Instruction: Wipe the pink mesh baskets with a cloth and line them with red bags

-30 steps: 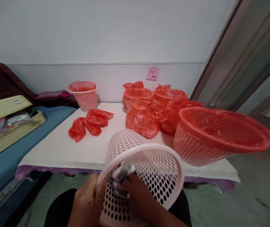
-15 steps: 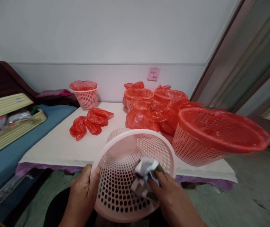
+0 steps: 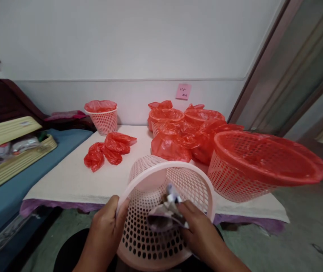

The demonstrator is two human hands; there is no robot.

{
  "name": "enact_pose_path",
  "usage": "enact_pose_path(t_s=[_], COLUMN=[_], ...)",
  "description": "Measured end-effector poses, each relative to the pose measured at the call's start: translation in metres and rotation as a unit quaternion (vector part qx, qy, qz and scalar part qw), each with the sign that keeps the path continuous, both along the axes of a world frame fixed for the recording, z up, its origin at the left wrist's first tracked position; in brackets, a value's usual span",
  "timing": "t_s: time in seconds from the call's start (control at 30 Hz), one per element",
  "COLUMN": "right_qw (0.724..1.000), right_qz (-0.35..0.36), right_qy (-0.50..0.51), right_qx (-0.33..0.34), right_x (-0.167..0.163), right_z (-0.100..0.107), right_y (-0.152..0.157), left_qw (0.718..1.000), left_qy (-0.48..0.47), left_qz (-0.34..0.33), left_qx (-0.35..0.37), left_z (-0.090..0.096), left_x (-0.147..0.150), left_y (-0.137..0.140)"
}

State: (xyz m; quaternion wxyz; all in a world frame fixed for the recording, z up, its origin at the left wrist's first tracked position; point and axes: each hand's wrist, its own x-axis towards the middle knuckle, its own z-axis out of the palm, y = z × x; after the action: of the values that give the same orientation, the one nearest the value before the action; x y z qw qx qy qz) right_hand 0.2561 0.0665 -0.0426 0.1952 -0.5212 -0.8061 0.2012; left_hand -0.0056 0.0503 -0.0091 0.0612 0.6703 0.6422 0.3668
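Note:
A pale pink perforated plastic basket lies tipped toward me at the table's front, its round mouth facing me. My left hand grips the rim on the left side, thumb over the edge. Inside the mouth, my right hand is closed on a crumpled cloth of white, grey and brownish patches. The cloth is somewhat blurred and sits close to the basket's inner wall; whether it touches the wall I cannot tell.
A red-lined basket stands at the right, its bag spilling over the rim. Several red-bagged baskets crowd behind. Crumpled red plastic bags lie left of centre, before another lined basket. A cream-coloured case rests on the blue surface at left.
The basket has shifted slightly right and turned, showing more of its outer side. My right hand has moved the cloth a little to the left within the mouth, and its folds have changed.

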Motion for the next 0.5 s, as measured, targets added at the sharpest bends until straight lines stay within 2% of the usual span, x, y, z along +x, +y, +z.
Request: enact_pose_path(t_s=[0.07, 0.17, 0.27, 0.37, 0.5], right_qw=[0.995, 0.970, 0.948, 0.940, 0.968], right_qz=[-0.035, -0.077, -0.099, -0.113, -0.110], right_qy=[0.032, 0.021, -0.027, -0.034, 0.051], right_qx=[0.087, 0.230, 0.300, 0.319, 0.220], right_x=[0.013, 0.032, 0.046, 0.052, 0.051], right_z=[0.013, 0.023, 0.019, 0.011, 0.003], right_y=[-0.004, -0.004, 0.001, 0.008, 0.016], left_qw=[1.000, 1.000, 0.999, 0.998, 0.995], left_qy=[0.000, -0.013, -0.032, -0.049, -0.079], left_qz=[0.003, -0.001, -0.016, -0.028, -0.010], left_qx=[0.005, 0.001, -0.020, -0.035, -0.056], left_z=[-0.001, -0.003, -0.001, 0.004, 0.013], left_x=[-0.006, -0.012, -0.013, -0.011, -0.009], left_y=[0.003, 0.008, 0.011, 0.015, 0.015])
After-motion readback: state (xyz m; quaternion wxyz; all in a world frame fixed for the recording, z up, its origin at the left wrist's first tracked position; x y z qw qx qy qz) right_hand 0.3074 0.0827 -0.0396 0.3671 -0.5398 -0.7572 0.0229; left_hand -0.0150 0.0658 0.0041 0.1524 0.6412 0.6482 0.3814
